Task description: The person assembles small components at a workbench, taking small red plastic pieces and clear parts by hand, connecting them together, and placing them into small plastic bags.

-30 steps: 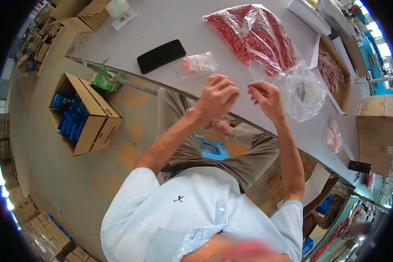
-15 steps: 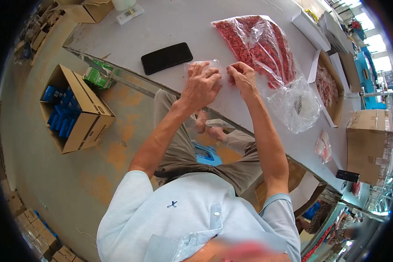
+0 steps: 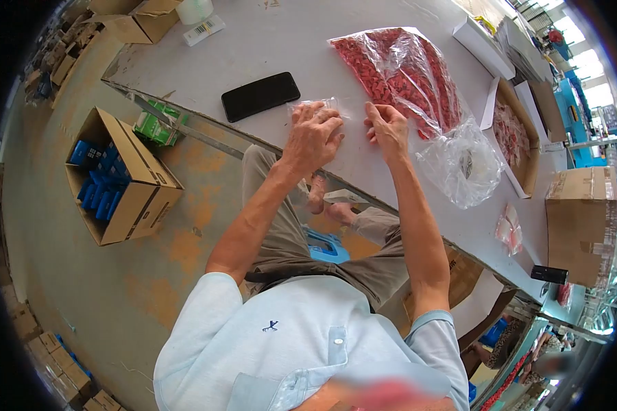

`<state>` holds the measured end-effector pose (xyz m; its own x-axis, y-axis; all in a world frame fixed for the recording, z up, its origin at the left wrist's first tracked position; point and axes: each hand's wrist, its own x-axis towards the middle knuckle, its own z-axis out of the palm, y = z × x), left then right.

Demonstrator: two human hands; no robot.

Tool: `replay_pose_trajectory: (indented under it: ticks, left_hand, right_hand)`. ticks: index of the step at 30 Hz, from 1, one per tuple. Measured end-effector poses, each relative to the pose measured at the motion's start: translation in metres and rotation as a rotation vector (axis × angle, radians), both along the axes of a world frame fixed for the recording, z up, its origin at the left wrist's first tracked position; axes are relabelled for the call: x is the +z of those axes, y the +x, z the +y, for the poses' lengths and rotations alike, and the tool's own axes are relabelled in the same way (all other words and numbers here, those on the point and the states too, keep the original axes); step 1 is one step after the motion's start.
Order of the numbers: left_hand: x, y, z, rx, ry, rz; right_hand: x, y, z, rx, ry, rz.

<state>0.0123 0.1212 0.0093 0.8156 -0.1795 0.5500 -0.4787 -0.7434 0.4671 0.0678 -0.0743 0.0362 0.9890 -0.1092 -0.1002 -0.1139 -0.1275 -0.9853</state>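
Note:
My left hand (image 3: pixel 313 137) lies over a small clear plastic bag (image 3: pixel 330 104) on the grey tabletop, its fingers bent and pressed onto the bag. A little to the right, my right hand (image 3: pixel 389 131) is closed in a pinch, thumb against fingertips. Whatever is between those fingertips is too small to make out. Beyond my right hand lies a large clear bag of small red pieces (image 3: pixel 401 72), its crumpled mouth toward me. A black phone (image 3: pixel 260 96) rests left of my left hand.
At right stand an open carton with red pieces (image 3: pixel 511 137) and a taped cardboard box (image 3: pixel 581 222). A small packet (image 3: pixel 509 229) and a black object (image 3: pixel 549 275) lie near the table edge. On the floor at left is a carton of blue boxes (image 3: pixel 144 185).
My right hand has shifted slightly right, away from the left hand, and its fingers are turned differently. The left hand stays on the small bag. The whole view has shifted a little.

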Motion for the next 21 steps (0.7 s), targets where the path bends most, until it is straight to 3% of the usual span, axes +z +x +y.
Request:
replay_pose_trajectory:
  ticks: [2,3,6,14,19,21]
  left_hand:
    - [0.001,-0.001,0.000,-0.004,-0.003,-0.002]
    - [0.001,-0.001,0.001,-0.011,-0.011,-0.004]
    - [0.002,-0.002,0.002,0.007,-0.014,0.002]
    - [0.001,0.000,0.000,0.045,-0.001,-0.006]
    - [0.003,-0.003,0.001,0.068,0.013,-0.030]
    - [0.011,-0.007,0.000,0.141,-0.091,-0.219]
  right_hand:
    - [0.012,0.006,0.008,0.114,-0.289,0.067]
    - [0.006,0.011,0.009,0.118,-0.286,0.063]
    - [-0.017,0.019,0.009,0.200,-0.237,-0.090]
    - [-0.017,0.000,-0.001,-0.057,-0.068,-0.170]
    - [-0.019,-0.025,-0.005,-0.076,0.122,-0.164]
    - [-0.015,-0.041,-0.007,-0.090,0.173,-0.172]
